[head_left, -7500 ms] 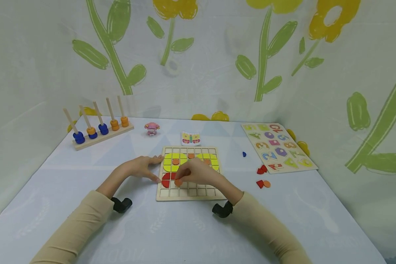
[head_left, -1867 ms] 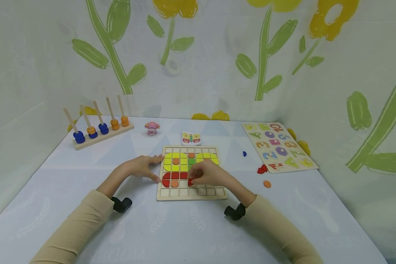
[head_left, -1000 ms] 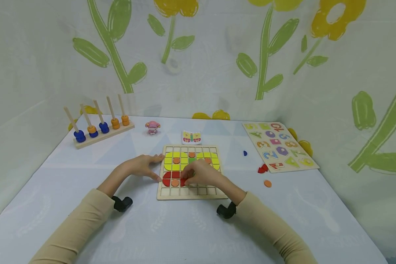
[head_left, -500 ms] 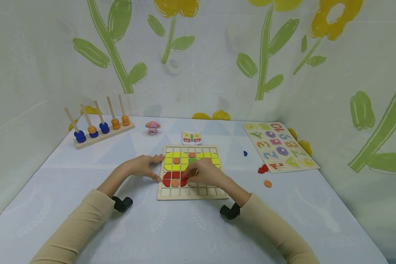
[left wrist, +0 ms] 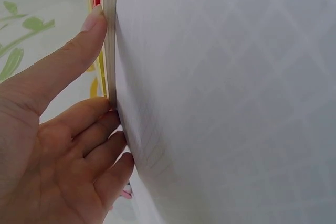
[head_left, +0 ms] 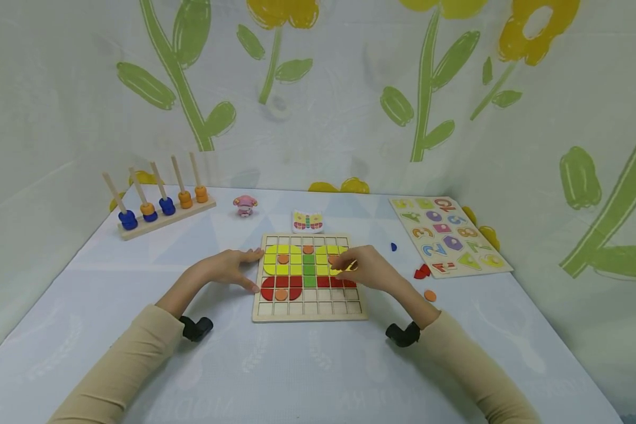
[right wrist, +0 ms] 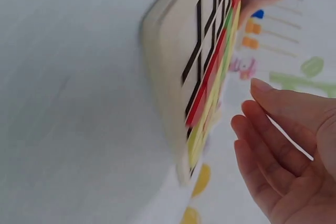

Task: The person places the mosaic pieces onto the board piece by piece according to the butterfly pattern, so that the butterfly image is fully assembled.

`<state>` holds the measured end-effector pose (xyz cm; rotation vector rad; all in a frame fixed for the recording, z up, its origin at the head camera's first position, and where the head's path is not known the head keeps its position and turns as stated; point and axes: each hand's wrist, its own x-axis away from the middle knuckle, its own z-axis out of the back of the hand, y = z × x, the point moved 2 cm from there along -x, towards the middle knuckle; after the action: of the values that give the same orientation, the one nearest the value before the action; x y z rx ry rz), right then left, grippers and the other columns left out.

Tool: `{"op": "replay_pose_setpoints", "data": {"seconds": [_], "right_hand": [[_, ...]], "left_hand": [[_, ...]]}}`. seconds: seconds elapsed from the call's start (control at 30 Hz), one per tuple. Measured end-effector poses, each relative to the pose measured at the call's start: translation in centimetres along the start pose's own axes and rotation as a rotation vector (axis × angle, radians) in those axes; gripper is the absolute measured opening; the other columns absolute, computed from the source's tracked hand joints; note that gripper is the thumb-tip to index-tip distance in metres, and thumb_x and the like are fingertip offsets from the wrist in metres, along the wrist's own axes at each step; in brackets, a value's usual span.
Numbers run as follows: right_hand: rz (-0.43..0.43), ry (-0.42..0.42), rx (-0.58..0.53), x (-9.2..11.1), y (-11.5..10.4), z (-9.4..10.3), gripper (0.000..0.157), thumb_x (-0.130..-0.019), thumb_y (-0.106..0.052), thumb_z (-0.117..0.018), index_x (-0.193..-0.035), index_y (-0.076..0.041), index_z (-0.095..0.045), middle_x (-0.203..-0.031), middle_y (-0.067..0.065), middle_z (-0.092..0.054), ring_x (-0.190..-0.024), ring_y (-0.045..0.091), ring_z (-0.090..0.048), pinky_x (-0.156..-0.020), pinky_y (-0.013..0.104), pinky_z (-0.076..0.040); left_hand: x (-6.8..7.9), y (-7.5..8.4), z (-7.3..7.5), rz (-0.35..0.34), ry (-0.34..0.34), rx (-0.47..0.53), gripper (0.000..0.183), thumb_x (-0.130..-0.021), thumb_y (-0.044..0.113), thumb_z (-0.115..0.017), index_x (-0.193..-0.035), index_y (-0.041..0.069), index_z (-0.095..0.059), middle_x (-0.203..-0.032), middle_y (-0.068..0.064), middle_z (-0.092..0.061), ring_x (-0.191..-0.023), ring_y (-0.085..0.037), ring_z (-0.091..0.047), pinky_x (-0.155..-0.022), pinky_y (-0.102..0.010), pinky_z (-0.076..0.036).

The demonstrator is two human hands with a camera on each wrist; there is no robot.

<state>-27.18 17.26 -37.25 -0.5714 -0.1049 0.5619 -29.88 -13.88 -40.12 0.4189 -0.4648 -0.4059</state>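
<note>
A wooden grid board [head_left: 310, 308] lies on the table with flat coloured pieces in its cells. Yellow pieces [head_left: 270, 268] fill two groups, a green column [head_left: 309, 270] runs between them, and red pieces [head_left: 336, 282] lie below. An orange disc [head_left: 281, 294] sits among the lower-left red pieces. My left hand [head_left: 228, 267] touches the board's left edge with thumb and fingertips; the left wrist view shows them along the rim. My right hand [head_left: 368, 268] hovers over the board's right side, and in the right wrist view its thumb and fingers are apart, holding nothing.
Loose red pieces [head_left: 421, 271], an orange disc [head_left: 430, 295] and a blue piece [head_left: 394, 247] lie right of the board. A number puzzle board [head_left: 445, 235] is beyond them. Behind stand a butterfly pattern card [head_left: 308, 222], a pink figurine [head_left: 245, 205] and a peg stacker [head_left: 166, 220].
A red piece from the table's right side now sits beside the lower-left orange disc, which my right hand placed earlier. My right hand has since moved right, off it. My left hand stays put.
</note>
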Motion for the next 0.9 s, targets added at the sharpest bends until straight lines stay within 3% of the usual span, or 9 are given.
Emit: {"op": "replay_pose_setpoints", "data": {"seconds": [0.27,0.47,0.7,0.9], "right_hand": [[-0.007,0.045,0.024,1.6,3.3,2.3,0.017,-0.085,-0.008,-0.074,-0.101,-0.003,-0.074,-0.095,0.006,-0.072,-0.085,0.017,-0.063,-0.077,0.032,-0.054],[-0.080,0.064,0.028,1.9,5.6,4.0,0.019,-0.085,-0.007,-0.073,-0.104,-0.002,-0.073,-0.098,0.010,-0.072,-0.087,0.020,-0.063,-0.080,0.036,-0.054],[-0.083,0.084,0.061,1.5,8.4,5.9,0.019,-0.084,-0.002,-0.073,-0.103,0.001,-0.073,-0.097,0.015,-0.072,-0.083,0.023,-0.063,-0.075,0.037,-0.054],[-0.171,0.080,0.100,0.8,10.3,7.3,0.020,-0.086,0.002,-0.069,-0.106,0.002,-0.071,-0.101,0.017,-0.070,-0.094,0.030,-0.064,-0.079,0.042,-0.054]], "left_hand": [[0.2,0.0,0.0,0.005,-0.003,0.005,0.098,-0.076,0.045,-0.080,-0.152,0.011,-0.028,-0.155,-0.021,-0.023,-0.143,-0.041,-0.018,-0.109,-0.061,-0.024],[0.0,-0.1,-0.1,0.012,0.000,0.006,0.096,-0.077,0.043,-0.080,-0.152,0.012,-0.028,-0.155,-0.019,-0.023,-0.143,-0.040,-0.018,-0.109,-0.061,-0.023],[0.0,-0.1,-0.2,0.002,0.002,0.001,0.096,-0.077,0.043,-0.080,-0.152,0.011,-0.028,-0.155,-0.021,-0.024,-0.142,-0.041,-0.019,-0.109,-0.062,-0.024],[0.2,-0.1,-0.2,0.002,0.006,0.004,0.097,-0.076,0.043,-0.080,-0.152,0.012,-0.029,-0.154,-0.021,-0.024,-0.142,-0.041,-0.019,-0.108,-0.062,-0.024]]}}
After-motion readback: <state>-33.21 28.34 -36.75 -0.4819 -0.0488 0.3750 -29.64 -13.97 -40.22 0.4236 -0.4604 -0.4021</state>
